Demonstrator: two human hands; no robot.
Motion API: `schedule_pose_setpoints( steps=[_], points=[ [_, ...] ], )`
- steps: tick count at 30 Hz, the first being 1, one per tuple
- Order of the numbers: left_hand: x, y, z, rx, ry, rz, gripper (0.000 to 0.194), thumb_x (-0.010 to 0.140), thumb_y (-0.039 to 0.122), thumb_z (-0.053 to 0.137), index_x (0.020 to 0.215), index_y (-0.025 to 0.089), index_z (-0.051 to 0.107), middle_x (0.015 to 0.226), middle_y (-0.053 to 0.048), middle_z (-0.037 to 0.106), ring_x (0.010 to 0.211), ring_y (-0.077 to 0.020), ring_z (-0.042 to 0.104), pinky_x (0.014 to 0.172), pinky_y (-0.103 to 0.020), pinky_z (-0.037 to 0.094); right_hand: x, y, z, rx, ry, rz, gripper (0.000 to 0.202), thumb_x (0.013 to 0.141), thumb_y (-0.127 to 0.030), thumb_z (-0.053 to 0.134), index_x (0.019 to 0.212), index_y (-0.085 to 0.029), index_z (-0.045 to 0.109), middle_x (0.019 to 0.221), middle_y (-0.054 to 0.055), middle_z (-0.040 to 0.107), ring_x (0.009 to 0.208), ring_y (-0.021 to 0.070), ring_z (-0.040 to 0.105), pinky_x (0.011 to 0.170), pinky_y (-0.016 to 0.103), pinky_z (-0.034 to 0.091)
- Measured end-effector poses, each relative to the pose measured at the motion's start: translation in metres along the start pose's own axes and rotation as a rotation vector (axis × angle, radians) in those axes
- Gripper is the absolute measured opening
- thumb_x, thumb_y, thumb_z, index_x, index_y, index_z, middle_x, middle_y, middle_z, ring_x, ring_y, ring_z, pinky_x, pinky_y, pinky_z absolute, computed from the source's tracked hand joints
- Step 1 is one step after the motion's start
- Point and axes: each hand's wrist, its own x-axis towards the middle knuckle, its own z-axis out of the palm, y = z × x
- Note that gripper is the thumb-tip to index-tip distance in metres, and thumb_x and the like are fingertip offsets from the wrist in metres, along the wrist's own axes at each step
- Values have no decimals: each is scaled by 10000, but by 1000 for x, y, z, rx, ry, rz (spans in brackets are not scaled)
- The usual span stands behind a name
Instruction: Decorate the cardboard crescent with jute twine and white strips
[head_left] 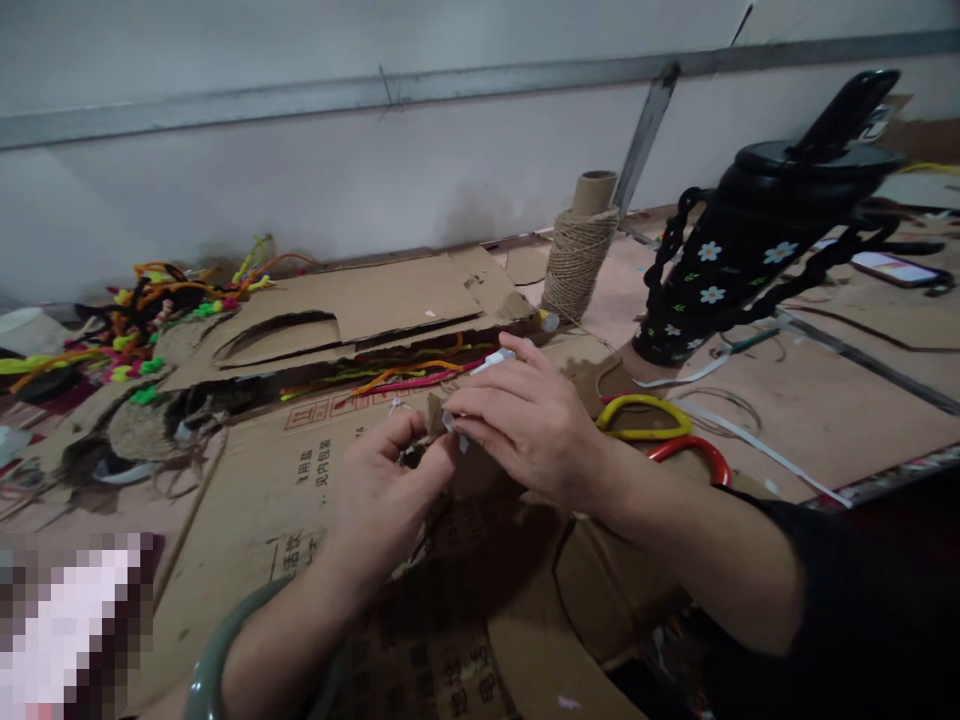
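Note:
My left hand (397,480) is closed, thumb and fingers pinching a small brown piece of cardboard (433,412) above the large printed cardboard sheet (255,500). Close against it, my right hand (532,420) has its fingertips pressed together at a small whitish, partly see-through bit (452,422) on that piece. A small white object (493,360) shows behind the right hand's fingers; its kind and whether it is held are unclear. Beside my right wrist lie a yellow loop handle (646,402) and a red one (697,450), like scissors' handles; no blades show.
A cone of twine (581,255) stands at the back. Right of it is a black flowered tumbler (720,260) with a braided strap, and a phone (900,266). Colourful fuzzy stems (172,300) heap at left by a cut-out cardboard piece (397,295). A white strip (772,450) trails right.

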Motion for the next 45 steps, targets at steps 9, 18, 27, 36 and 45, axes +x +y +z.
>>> schedule_pose_setpoints(
  steps=[9,18,27,36,45],
  points=[
    [-2,-3,1,26,-3,3,194,731,345,621,644,173,599,582,8,531,540,-121,457,486,-230,373,0,-1,1,4,-17,20,148,885,-196,484,837,-169,621,821,14,688,766,122,611,1027,410,307],
    [-1,-5,-1,82,-28,35,208,755,360,595,665,172,588,587,16,501,567,-122,448,516,-229,370,0,-2,0,-2,-21,11,193,900,-199,442,781,-177,592,749,-2,654,738,113,590,1025,398,300],
    [0,-2,-1,57,-39,-15,192,749,351,596,685,170,596,602,15,498,580,-122,449,518,-223,379,-3,-1,4,0,8,24,133,888,-205,479,855,-175,604,830,10,680,789,120,610,1051,422,279],
    [-2,4,1,14,27,-16,171,680,310,669,597,175,605,544,13,527,572,-143,509,507,-232,417,-2,-4,3,-9,-7,20,172,887,-188,467,772,-169,593,746,-4,648,728,108,591,1043,429,292],
    [-2,1,0,53,4,-12,186,742,338,604,661,172,588,558,18,526,498,-103,420,452,-215,325,-2,-1,1,61,48,99,154,850,-229,526,703,-187,511,686,-33,606,693,101,558,1027,388,318]
  ],
)
